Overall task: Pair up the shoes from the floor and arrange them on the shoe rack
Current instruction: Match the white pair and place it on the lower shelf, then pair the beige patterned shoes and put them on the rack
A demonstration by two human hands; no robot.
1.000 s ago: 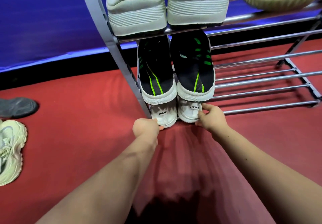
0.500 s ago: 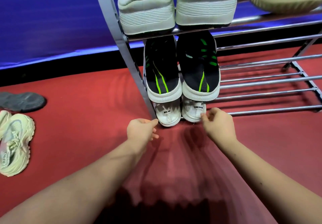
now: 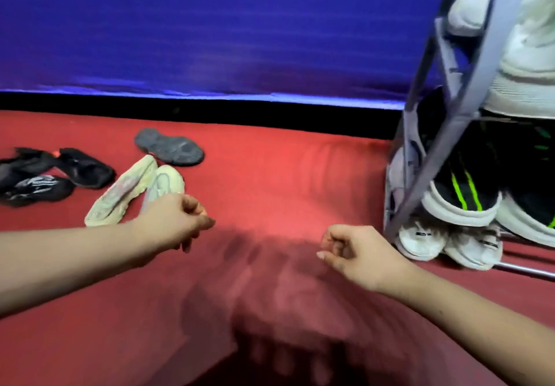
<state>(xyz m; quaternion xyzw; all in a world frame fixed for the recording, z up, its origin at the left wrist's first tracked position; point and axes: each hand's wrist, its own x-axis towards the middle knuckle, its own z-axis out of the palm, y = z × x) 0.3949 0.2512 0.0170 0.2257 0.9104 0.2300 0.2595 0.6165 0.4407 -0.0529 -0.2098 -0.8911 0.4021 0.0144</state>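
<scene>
The metal shoe rack [image 3: 444,133] stands at the right edge. A white pair [image 3: 447,240] sits on its bottom shelf, a black pair with green stripes [image 3: 468,196] above it, and pale shoes [image 3: 528,55] higher up. On the red floor at left lie a cream pair [image 3: 132,190], a grey shoe sole-up [image 3: 169,147] and black shoes [image 3: 51,175]. My left hand [image 3: 177,220] hovers just right of the cream pair, fingers loosely curled, holding nothing. My right hand [image 3: 357,250] hangs left of the rack, fingers curled, holding nothing.
A blue wall panel [image 3: 210,31] with a black base strip runs along the back. Red carpet [image 3: 285,169] spreads between the loose shoes and the rack.
Both hands have let go of the white pair on the bottom shelf and drawn back. My view has swung left, bringing the loose floor shoes into sight.
</scene>
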